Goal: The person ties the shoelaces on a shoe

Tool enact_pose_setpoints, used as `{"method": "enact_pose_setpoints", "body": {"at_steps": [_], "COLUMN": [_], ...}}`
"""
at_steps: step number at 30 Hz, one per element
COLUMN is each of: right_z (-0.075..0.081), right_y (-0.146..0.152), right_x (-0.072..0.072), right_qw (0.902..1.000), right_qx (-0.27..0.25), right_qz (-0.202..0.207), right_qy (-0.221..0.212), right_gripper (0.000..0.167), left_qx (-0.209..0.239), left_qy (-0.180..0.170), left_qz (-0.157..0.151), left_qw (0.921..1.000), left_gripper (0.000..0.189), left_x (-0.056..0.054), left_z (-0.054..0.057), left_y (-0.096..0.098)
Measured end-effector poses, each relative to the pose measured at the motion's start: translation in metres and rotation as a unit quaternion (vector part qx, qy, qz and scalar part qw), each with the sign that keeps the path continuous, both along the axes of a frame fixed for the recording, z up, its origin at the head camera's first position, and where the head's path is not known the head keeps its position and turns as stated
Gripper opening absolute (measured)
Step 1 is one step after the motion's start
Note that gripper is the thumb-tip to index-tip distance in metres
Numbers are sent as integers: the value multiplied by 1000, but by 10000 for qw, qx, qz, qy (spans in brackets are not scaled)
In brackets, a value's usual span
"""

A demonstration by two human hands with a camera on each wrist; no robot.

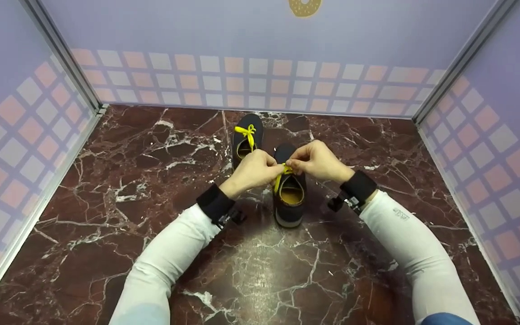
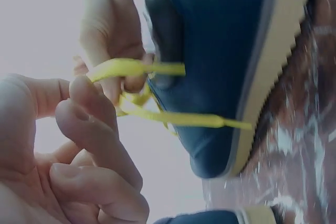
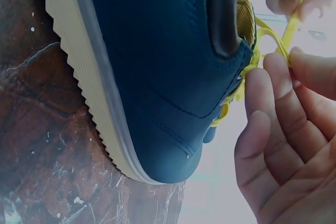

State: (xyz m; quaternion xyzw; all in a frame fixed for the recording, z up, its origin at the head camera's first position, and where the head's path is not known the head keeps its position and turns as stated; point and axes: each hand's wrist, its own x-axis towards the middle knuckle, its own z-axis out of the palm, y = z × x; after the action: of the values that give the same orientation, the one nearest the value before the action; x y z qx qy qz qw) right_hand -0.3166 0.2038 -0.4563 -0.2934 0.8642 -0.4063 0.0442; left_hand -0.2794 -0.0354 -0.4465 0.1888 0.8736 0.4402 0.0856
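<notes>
A dark shoe (image 1: 290, 212) with a tan lining stands on the floor, toe pointing away from me. My left hand (image 1: 255, 170) pinches a yellow shoelace (image 2: 118, 69) between thumb and fingertip, over the shoe's left side. From the right, my right hand (image 1: 319, 161) pinches another part of the yellow lace (image 3: 283, 45) between thumb and fingers, close above the tongue. Both hands nearly meet over the lacing and hide much of it in the head view. Two loose lace ends dangle beside the shoe in the left wrist view.
A second dark shoe (image 1: 247, 122), its yellow lace (image 1: 246, 132) tied in a bow, stands left and farther off. Dark red marbled floor (image 1: 151, 216) lies beneath. Purple panels with pink and white squares (image 1: 258, 84) enclose the back and both sides.
</notes>
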Motion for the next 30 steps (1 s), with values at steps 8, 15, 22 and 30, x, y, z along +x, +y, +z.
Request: {"method": "enact_pose_setpoints", "body": {"at_steps": [8,15,22,30], "right_z": [2,4,4,4], "right_y": [-1,-3,-2,1], "right_x": [0,0,0,0], "right_qw": [10000,9998,9996,9998], "right_qx": [-11,20,96,49], "right_qz": [3,-63,-30,-130], "right_qy": [99,160,249,124], "right_gripper": [16,14,14,15], "left_qx": [919,1560,1557,1257], "left_qy": [-868,-1052,-1164,-674], "left_qz": [-273,-281,22,28], "left_qw": [9916,9817,9809,9898], "left_gripper": [38,30,27,29], "left_x": [8,18,24,27], "left_z": [2,-3,-10,-13], "left_y": [6,21,39,52]}}
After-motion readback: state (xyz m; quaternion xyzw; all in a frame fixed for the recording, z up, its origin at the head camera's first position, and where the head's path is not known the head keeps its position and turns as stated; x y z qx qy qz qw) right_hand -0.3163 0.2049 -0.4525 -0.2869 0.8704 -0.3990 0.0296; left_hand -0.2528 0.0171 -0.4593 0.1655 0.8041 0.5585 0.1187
